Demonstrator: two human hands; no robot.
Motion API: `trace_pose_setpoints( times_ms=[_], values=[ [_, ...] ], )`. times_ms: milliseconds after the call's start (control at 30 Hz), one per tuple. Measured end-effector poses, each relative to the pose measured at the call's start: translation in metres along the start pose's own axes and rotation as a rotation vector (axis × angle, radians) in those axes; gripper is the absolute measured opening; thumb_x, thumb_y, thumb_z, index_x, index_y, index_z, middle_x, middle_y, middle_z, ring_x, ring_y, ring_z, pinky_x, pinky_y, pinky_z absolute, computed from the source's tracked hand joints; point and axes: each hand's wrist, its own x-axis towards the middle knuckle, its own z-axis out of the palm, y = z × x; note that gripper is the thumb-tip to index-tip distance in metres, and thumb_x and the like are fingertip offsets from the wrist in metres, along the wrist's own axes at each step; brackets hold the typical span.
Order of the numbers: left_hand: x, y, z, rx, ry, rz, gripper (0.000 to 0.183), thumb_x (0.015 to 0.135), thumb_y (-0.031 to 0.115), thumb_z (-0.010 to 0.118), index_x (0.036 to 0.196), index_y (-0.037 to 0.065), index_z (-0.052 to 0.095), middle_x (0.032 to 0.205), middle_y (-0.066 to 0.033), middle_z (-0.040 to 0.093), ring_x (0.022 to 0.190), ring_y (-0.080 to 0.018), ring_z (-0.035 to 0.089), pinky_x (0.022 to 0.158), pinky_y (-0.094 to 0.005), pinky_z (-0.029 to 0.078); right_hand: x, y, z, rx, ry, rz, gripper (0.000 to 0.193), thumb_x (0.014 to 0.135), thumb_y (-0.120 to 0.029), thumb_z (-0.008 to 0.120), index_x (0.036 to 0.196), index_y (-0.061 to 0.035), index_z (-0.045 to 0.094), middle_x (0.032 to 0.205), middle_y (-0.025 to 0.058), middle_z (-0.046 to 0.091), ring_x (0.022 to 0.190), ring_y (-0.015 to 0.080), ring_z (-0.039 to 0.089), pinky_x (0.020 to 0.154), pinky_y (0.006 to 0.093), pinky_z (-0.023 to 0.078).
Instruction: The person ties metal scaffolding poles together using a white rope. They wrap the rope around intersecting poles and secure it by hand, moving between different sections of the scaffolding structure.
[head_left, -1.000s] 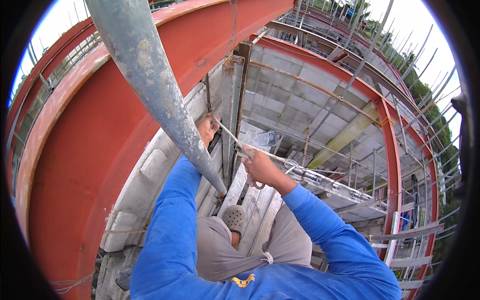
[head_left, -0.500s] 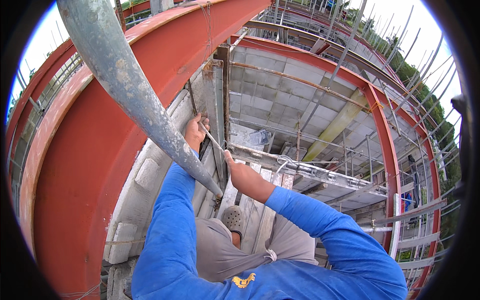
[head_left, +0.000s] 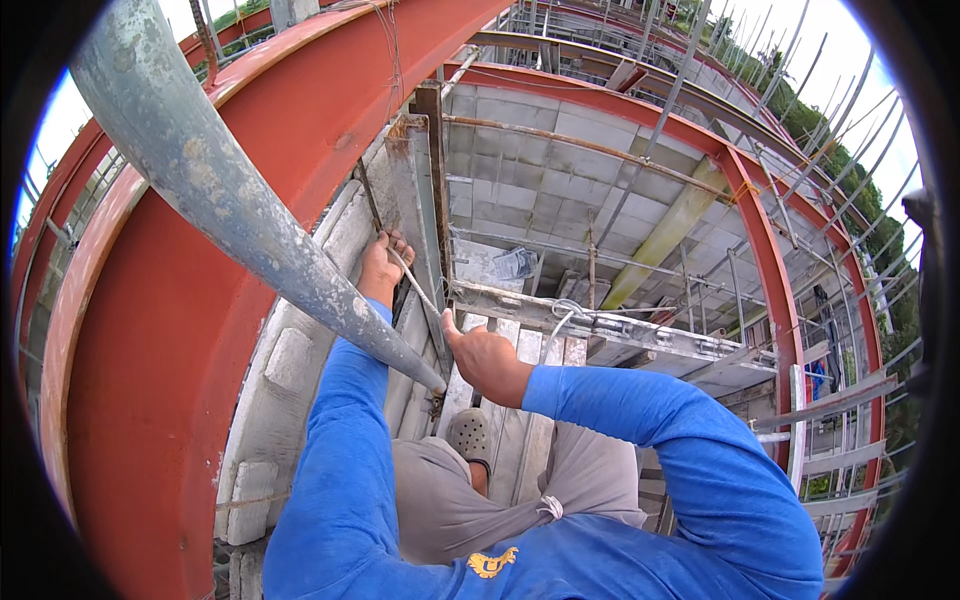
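My left hand (head_left: 380, 268) is closed, reaching past a steel pipe to the block wall beside an upright steel channel (head_left: 420, 205). From it a thin pale strand (head_left: 412, 275), a cord or a rod, slants down to my right hand (head_left: 487, 360). My right fingers are curled around its lower end in front of the channel, index finger extended along it. A thin dark bar (head_left: 370, 195) runs from above down to my left hand. What lies inside either palm is hidden.
The grey pipe (head_left: 240, 205) slants across my left arm. A large red steel beam (head_left: 190, 350) stands at left. Wooden planks (head_left: 512, 440) lie under my clog-shod foot (head_left: 469, 437). A white cable loop (head_left: 567, 308) hangs over a plank edge at right, beside scaffolding and a drop.
The view has shifted slightly. My right hand has moved a little down and left, its fingers still curled around the strand's lower end. My left hand stays near the channel.
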Motion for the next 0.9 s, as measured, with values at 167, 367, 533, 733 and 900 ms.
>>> trace_pose_setpoints(
  times_ms=[167, 367, 533, 733, 900],
  values=[
    [0.01, 0.0, -0.002, 0.068, -0.002, -0.026, 0.02, 0.114, 0.029, 0.049, 0.104, 0.019, 0.062, 0.094, -0.0008, 0.07, 0.077, -0.0184, 0.067, 0.065, -0.0424, 0.059, 0.013, 0.026, 0.033, 1.273, -0.239, -0.076, 0.056, 0.103, -0.019, 0.06, 0.153, -0.0017, 0.043, 0.077, 0.0094, 0.068, 0.054, 0.019, 0.066, 0.048, 0.0346, 0.053],
    [0.018, -0.001, -0.004, 0.16, 0.103, -0.007, 0.022, 0.107, 0.035, 0.064, 0.108, 0.013, 0.065, 0.102, -0.0059, 0.075, 0.075, -0.0169, 0.072, 0.056, -0.0347, 0.06, 0.0, 0.007, 0.028, 2.731, -0.743, -0.021, 0.025, 0.103, -0.017, 0.063, 0.126, -0.0101, 0.056, 0.078, -0.0015, 0.053, 0.051, 0.0066, 0.047, 0.04, 0.0245, 0.038],
    [0.017, 0.009, -0.01, 0.233, 0.188, 0.083, 0.022, 0.099, 0.03, 0.076, 0.105, 0.012, 0.064, 0.088, -0.0043, 0.072, 0.071, -0.017, 0.072, 0.052, -0.0353, 0.06, 0.013, 0.0, 0.049, 1.738, -0.469, 0.055, 0.014, 0.105, -0.014, 0.057, 0.115, -0.0058, 0.051, 0.074, 0.0045, 0.056, 0.051, 0.0154, 0.055, 0.038, 0.0348, 0.041],
    [0.009, 0.007, 0.009, 0.553, 0.233, 0.059, 0.035, 0.101, 0.047, 0.063, 0.102, 0.012, 0.064, 0.085, -0.0037, 0.069, 0.065, -0.0219, 0.062, 0.062, -0.043, 0.056, 0.013, 0.028, 0.093, 0.778, -0.062, 0.088, 0.031, 0.095, -0.003, 0.053, 0.123, 0.0096, 0.048, 0.091, 0.035, 0.071, 0.081, 0.0494, 0.073, 0.069, 0.056, 0.057],
    [0.007, 0.005, 0.012, 0.712, 0.21, 0.105, 0.041, 0.101, 0.05, 0.061, 0.113, 0.012, 0.068, 0.082, -0.0033, 0.069, 0.065, -0.0189, 0.06, 0.057, -0.0383, 0.051, 0.016, 0.036, 0.104, 1.187, -0.192, 0.192, 0.03, 0.098, -0.013, 0.058, 0.12, 0.006, 0.051, 0.089, 0.0287, 0.069, 0.081, 0.0436, 0.071, 0.064, 0.052, 0.057]
  ],
)
